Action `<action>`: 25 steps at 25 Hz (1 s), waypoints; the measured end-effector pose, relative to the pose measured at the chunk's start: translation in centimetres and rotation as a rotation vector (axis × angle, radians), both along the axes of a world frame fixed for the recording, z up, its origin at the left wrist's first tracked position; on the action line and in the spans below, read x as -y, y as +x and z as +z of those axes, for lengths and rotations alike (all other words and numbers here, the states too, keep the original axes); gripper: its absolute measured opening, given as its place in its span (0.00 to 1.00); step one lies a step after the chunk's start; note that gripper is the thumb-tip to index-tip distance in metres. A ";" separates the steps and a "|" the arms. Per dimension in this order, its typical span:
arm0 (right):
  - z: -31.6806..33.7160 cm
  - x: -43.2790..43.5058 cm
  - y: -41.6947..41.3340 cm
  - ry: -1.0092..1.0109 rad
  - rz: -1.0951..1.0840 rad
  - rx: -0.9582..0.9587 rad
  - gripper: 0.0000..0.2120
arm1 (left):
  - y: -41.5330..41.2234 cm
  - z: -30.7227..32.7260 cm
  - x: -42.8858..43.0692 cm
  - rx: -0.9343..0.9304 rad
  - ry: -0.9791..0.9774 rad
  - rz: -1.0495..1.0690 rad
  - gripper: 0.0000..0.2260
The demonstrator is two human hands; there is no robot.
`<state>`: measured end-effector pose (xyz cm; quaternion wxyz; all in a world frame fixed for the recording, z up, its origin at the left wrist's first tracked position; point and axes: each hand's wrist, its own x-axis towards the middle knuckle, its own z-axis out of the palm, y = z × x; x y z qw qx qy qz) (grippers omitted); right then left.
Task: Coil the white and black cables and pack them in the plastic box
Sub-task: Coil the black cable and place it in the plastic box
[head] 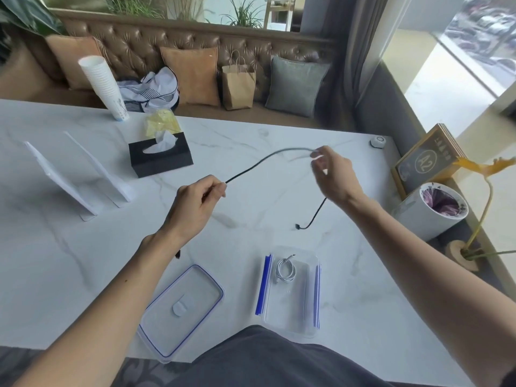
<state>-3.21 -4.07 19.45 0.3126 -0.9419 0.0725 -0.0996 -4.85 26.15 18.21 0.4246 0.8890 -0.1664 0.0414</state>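
Stage: While the white cable [285, 270] already lay coiled in the plastic box [290, 328], the black cable [252, 166] was stretched in the air between both hands, apparently to start a first loop.
Left hand [195, 202]: fingers closed on the cable near one end, whose tip showed below the wrist.
Right hand [333, 174]: fingertips pinched the cable farther along (blur hid the exact grip), lifting an arch.
Free end: hung down from the right hand, plug just over the marble table [83, 261].
Lid [181, 311]: lay off beside the box, leaving it open for packing.
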 end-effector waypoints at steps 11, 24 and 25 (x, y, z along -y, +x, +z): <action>3.0 -6.1 -1.7 0.011 0.503 0.254 0.07 | 0.7 2.7 3.3 -0.134 -0.233 -0.092 0.13; 1.4 -7.3 0.3 0.101 0.305 0.071 0.08 | -2.2 7.4 5.9 -0.581 -0.840 -0.571 0.12; 1.0 -7.9 -0.2 0.071 0.375 0.034 0.08 | -1.7 7.8 6.1 -0.526 -0.863 -0.543 0.13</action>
